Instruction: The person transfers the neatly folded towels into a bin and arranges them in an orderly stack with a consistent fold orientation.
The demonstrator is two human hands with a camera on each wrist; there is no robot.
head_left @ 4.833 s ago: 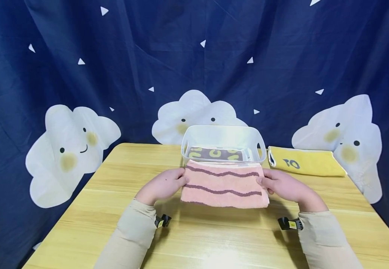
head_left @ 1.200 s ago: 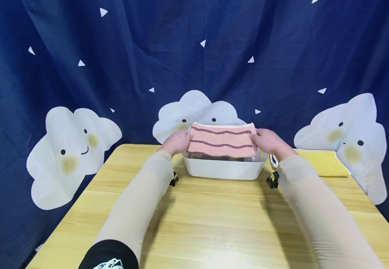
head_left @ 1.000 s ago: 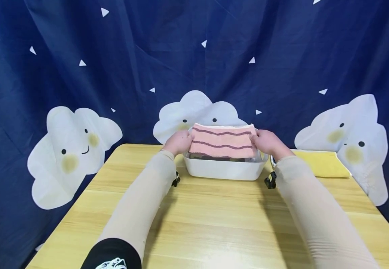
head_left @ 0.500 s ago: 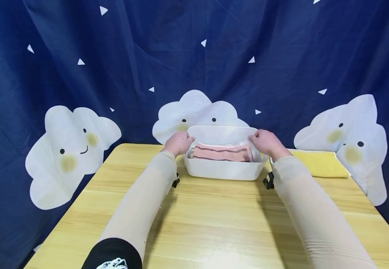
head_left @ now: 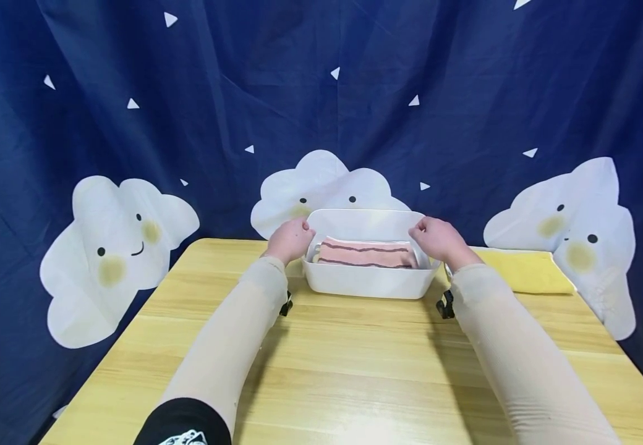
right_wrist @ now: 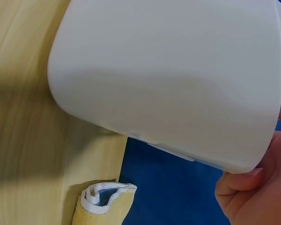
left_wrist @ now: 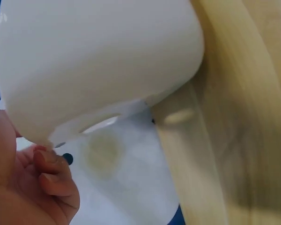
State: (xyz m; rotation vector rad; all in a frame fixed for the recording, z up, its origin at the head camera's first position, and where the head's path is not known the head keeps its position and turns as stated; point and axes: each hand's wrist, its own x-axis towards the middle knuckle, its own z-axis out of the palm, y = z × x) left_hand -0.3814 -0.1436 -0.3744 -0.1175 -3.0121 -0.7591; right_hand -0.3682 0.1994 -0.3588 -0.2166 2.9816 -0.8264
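Note:
A pink towel (head_left: 363, 253) with dark wavy stripes lies folded inside the white plastic bin (head_left: 368, 281), which stands at the table's far side. My left hand (head_left: 290, 240) is by the bin's upper left side, its fingers loosely bent with no towel between them. Over the upper right side is my right hand (head_left: 438, 238), also bent at the fingers and free of the towel. In the wrist views, the left fingers (left_wrist: 54, 171) and right fingers (right_wrist: 239, 183) show close to the bin's rim; whether they touch it I cannot tell.
To the right of the bin a folded yellow towel (head_left: 527, 271) lies on the wooden table (head_left: 355, 358), partly covered by my right arm. A dark blue curtain (head_left: 216, 123) with white clouds hangs behind the table's far edge.
Both hands carried the pink towel forward from in front of the bin to above it and let go. The towel dropped inside, over the grey patterned cloth. Since then the hands have barely moved.

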